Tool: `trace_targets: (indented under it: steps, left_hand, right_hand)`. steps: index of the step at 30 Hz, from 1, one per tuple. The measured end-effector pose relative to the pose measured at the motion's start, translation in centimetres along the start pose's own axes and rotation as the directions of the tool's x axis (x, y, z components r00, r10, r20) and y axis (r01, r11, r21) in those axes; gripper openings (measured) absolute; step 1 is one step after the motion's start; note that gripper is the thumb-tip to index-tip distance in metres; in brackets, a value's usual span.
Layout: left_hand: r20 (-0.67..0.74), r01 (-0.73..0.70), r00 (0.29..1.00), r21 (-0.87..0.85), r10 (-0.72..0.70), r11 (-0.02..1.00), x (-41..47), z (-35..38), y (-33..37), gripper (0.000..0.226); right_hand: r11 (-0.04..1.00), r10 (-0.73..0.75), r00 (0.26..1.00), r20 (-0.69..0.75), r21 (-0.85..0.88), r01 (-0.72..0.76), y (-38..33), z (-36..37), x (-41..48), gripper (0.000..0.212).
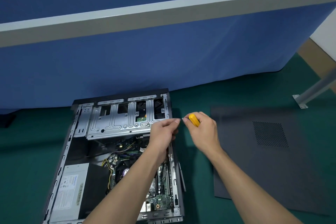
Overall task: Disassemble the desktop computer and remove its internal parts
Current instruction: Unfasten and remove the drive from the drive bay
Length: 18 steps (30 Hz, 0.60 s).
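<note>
An open desktop computer case (72,143) lies flat on the green floor. Inside I see a silver drive cage (116,120) at the far end, a grey power supply (71,189) at the near left, and the green motherboard (160,192) with yellow and black cables (111,162). My left hand (163,132) is over the case's far right corner, its fingertips pinched on a tiny silver screw (181,119). My right hand (203,131) grips a yellow-handled screwdriver (194,120), just right of the case. The two hands' fingertips almost meet.
The removed dark side panel (263,160) with a vent grille lies flat on the floor to the right. A blue partition (145,60) with a grey rail stands close behind the case. A metal table leg (314,89) stands at far right.
</note>
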<state>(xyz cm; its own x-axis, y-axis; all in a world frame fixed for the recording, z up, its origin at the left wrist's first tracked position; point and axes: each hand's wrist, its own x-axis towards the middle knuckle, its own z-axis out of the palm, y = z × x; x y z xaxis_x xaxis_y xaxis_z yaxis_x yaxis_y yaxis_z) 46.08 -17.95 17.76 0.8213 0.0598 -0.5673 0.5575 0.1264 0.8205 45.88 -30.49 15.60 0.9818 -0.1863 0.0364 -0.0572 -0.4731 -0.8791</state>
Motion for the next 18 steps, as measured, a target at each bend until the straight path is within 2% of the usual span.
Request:
trace_targets:
  steps: [2, 3, 4, 5, 6, 7, 8, 9, 12, 14, 18]
  left_hand:
    - [-0.069, -0.119, 0.989, 0.189, 0.134, 0.975, 0.6, -0.7, 0.0, 0.010]
    - [-0.102, -0.183, 0.967, 0.367, 0.235, 0.912, 1.0, -1.3, -0.2, 0.012]
    - [-0.105, -0.221, 0.929, 0.614, 0.356, 0.758, 1.5, -2.1, -0.5, 0.019]
    - [-0.057, -0.214, 0.893, 0.820, 0.447, 0.532, 2.1, -3.1, -1.0, 0.033]
    - [0.012, -0.197, 0.872, 0.924, 0.490, 0.327, 2.6, -4.2, -1.5, 0.046]
    - [0.077, -0.182, 0.875, 0.967, 0.477, 0.177, 3.2, -5.2, -1.8, 0.057]
    - [0.129, -0.179, 0.896, 0.981, 0.425, 0.079, 3.8, -6.1, -2.0, 0.064]
    - [0.166, -0.188, 0.917, 0.982, 0.363, 0.027, 4.2, -6.9, -2.2, 0.067]
    - [0.208, -0.210, 0.953, 0.978, 0.221, -0.012, 5.4, -8.1, -2.6, 0.063]
    - [0.214, -0.219, 0.959, 0.976, 0.188, 0.009, 5.9, -8.4, -2.5, 0.059]
    - [0.210, -0.219, 0.969, 0.974, 0.133, 0.061, 6.1, -8.6, -2.3, 0.058]
  right_hand:
    - [0.998, 0.049, 0.999, 0.011, -0.045, -0.048, 1.4, -0.1, 0.8, 0.014]
    - [0.993, 0.084, 0.996, 0.016, -0.090, -0.082, 2.2, -0.1, 1.3, 0.018]
    - [0.983, 0.123, 0.992, 0.021, -0.142, -0.119, 3.1, -0.1, 1.7, 0.023]
    - [0.967, 0.168, 0.986, 0.025, -0.200, -0.159, 4.0, 0.0, 2.1, 0.028]
    - [0.943, 0.217, 0.976, 0.032, -0.264, -0.201, 4.9, 0.1, 2.4, 0.031]
    - [0.913, 0.267, 0.963, 0.043, -0.331, -0.239, 5.8, 0.3, 2.6, 0.033]
    - [0.880, 0.311, 0.949, 0.059, -0.394, -0.264, 6.5, 0.6, 2.8, 0.034]
    - [0.853, 0.338, 0.938, 0.080, -0.447, -0.269, 7.1, 1.0, 3.0, 0.034]
    - [0.792, 0.368, 0.915, 0.163, -0.572, -0.216, 8.3, 2.6, 4.1, 0.025]
    - [0.762, 0.367, 0.910, 0.193, -0.624, -0.175, 8.7, 3.9, 5.0, 0.014]
    - [0.714, 0.343, 0.921, 0.184, -0.688, -0.129, 9.3, 6.3, 6.7, 0.010]
